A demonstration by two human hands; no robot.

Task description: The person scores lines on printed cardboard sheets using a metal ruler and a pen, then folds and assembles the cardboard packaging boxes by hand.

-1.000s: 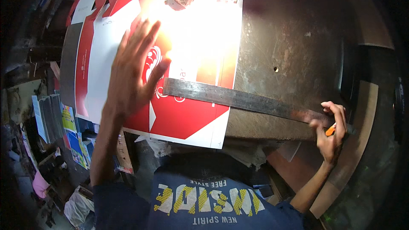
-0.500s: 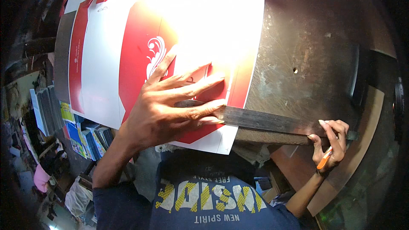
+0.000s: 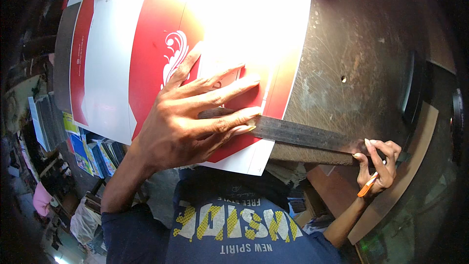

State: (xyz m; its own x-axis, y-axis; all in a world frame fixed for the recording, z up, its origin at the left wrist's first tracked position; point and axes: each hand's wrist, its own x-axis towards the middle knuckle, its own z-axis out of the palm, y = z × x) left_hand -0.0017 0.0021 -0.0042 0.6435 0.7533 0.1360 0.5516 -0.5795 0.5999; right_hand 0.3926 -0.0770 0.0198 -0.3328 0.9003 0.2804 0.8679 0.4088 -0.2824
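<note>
A large printed sheet in red and white (image 3: 105, 63) lies on the worn dark tabletop (image 3: 337, 39). My left hand (image 3: 188, 117) rests on it with the fingers spread, and a dark flat ruler (image 3: 303, 134) passes beneath its lower fingers. This ruler runs from the sheet out to the right over the table's near edge. At its right end my right hand (image 3: 381, 166) pinches it between thumb and fingers. A slim orange-handled tool (image 3: 369, 185) is also tucked in that hand; its working end is hidden. Glare washes out the upper middle of the sheet.
Stacks of books or booklets (image 3: 93, 154) stand at the lower left, below table level. A white plastic bag (image 3: 85, 225) and a pink item (image 3: 41, 199) lie farther down. A brown board (image 3: 405, 186) curves along the right side. A black block (image 3: 409, 88) sits at the table's right edge.
The view has shifted slightly. Both hands keep their places on the sheet and the ruler, and the orange-handled tool hangs at a slightly different angle.
</note>
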